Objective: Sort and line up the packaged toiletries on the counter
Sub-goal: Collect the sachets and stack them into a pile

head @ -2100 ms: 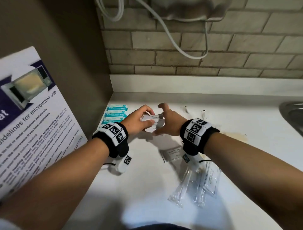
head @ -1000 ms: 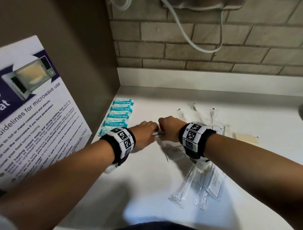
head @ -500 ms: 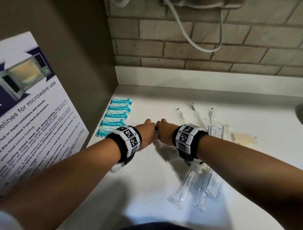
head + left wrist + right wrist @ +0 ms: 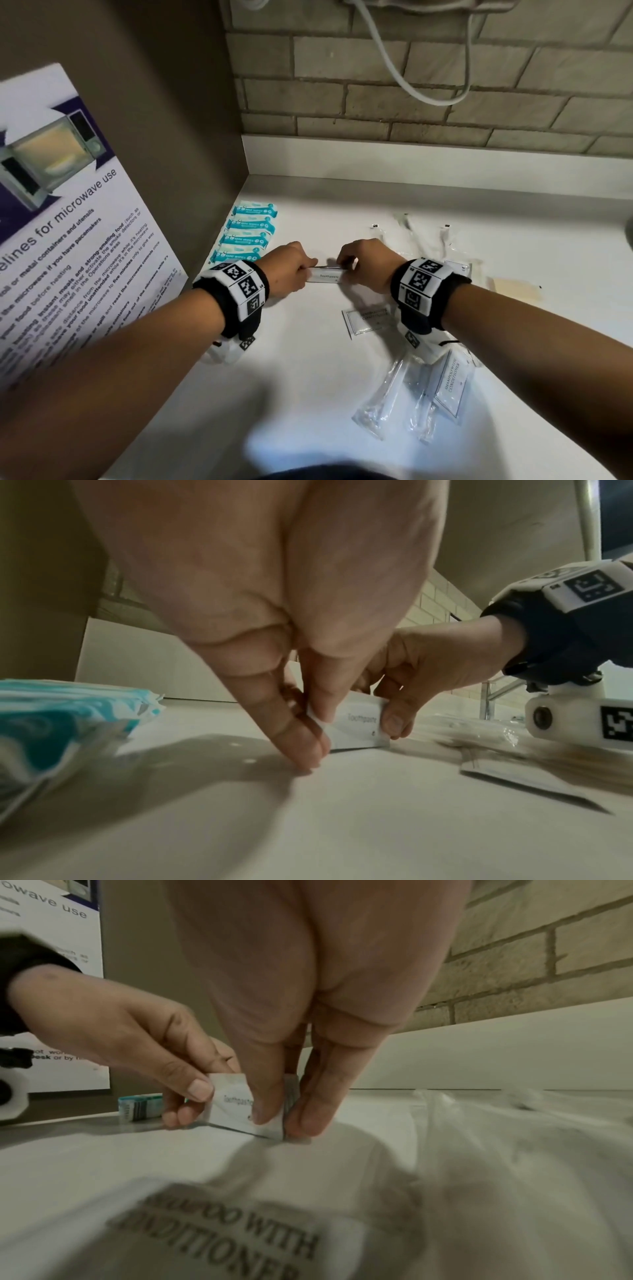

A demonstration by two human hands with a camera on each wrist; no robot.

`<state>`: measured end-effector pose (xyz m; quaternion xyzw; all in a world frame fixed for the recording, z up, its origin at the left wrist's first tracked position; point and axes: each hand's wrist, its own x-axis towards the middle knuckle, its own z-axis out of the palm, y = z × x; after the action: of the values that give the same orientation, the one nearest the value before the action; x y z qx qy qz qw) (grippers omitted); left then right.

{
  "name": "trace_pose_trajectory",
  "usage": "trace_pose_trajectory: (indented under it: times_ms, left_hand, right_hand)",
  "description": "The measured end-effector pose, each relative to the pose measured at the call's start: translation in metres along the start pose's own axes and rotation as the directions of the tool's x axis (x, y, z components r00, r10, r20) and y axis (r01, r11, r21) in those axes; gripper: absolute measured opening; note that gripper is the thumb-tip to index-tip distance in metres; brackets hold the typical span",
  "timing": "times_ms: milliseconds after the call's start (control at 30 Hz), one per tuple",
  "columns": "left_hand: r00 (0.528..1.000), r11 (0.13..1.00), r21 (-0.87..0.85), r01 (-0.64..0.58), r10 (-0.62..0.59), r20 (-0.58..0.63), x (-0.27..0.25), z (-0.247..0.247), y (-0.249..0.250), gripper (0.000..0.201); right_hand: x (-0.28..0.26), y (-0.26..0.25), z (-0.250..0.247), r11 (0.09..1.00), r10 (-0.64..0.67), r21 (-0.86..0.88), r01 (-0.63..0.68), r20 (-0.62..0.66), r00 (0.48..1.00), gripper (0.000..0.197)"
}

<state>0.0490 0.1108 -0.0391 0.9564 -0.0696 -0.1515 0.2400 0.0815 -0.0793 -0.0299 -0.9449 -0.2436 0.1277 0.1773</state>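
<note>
A small white toothpaste packet (image 4: 327,276) (image 4: 356,727) (image 4: 236,1104) stands on its long edge on the white counter (image 4: 294,359). My left hand (image 4: 291,267) (image 4: 308,718) pinches its left end and my right hand (image 4: 363,263) (image 4: 274,1112) pinches its right end, fingertips down at the counter. A column of teal mini wipes packs (image 4: 251,231) (image 4: 51,715) lies to the left, against the side panel. Shampoo with conditioner sachets (image 4: 368,320) (image 4: 222,1229) (image 4: 450,385) lie under and behind my right wrist.
Clear-wrapped long items (image 4: 383,401) lie at the front right, and more (image 4: 407,229) lie near the back. A microwave poster (image 4: 68,240) hangs on the left panel. A brick wall (image 4: 428,85) with a white cable closes the back; a beige patch (image 4: 517,289) marks the counter at right.
The hands lowered from mid-air to the counter with the toothpaste packet, then drew slightly apart along it, so its label shows between them.
</note>
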Motion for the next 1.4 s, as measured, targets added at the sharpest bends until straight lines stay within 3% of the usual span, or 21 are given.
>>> trace_pose_trajectory:
  times_ms: [333, 433, 600, 733, 867, 1033, 1167, 1267, 1400]
  left_hand:
    - [1.0, 0.997, 0.074, 0.001, 0.0, -0.013, 0.001, 0.003, 0.003, 0.031]
    - [0.999, 0.995, 0.093, -0.029, 0.031, -0.018, -0.001, -0.005, 0.006, 0.028]
    - [0.988, 0.974, -0.218, 0.068, -0.096, -0.122, 0.01, -0.032, 0.005, 0.025]
    - [0.978, 0.879, -0.464, 0.108, -0.178, -0.11, 0.03, -0.057, 0.003, 0.032]
    - [0.946, 0.837, -0.529, 0.14, -0.272, -0.179, 0.06, -0.07, -0.003, 0.035]
    - [0.908, 0.853, -0.482, 0.203, -0.348, -0.234, 0.093, -0.073, -0.01, 0.035]
    - [0.89, 0.866, -0.42, 0.27, -0.391, -0.233, 0.111, -0.071, -0.016, 0.031]
    - [0.891, 0.881, -0.363, 0.302, -0.397, -0.223, 0.118, -0.069, -0.019, 0.029]
    - [0.894, 0.903, -0.283, 0.324, -0.39, -0.222, 0.126, -0.066, -0.02, 0.036]
  right_hand:
    - [0.005, 0.003, 0.005, 0.999, -0.002, -0.041, 0.002, -0.014, 1.0, 0.015]
    - [0.008, 0.004, -0.003, 0.996, 0.061, 0.059, -0.061, 0.004, 0.998, 0.024]
    - [0.023, 0.007, -0.031, 0.921, 0.157, 0.342, -0.186, 0.111, 0.981, 0.024]
    - [0.044, 0.008, -0.046, 0.75, 0.218, 0.611, -0.251, 0.13, 0.967, 0.025]
    - [0.074, 0.011, -0.051, 0.653, 0.291, 0.697, -0.296, 0.129, 0.948, 0.024]
    - [0.112, 0.015, -0.045, 0.627, 0.389, 0.678, -0.384, 0.155, 0.908, 0.023]
    - [0.137, 0.016, -0.033, 0.708, 0.438, 0.552, -0.441, 0.147, 0.887, 0.014]
    - [0.15, 0.018, -0.023, 0.764, 0.443, 0.46, -0.452, 0.133, 0.886, 0.034]
    - [0.152, 0.016, -0.023, 0.762, 0.458, 0.443, -0.472, 0.145, 0.877, 0.029]
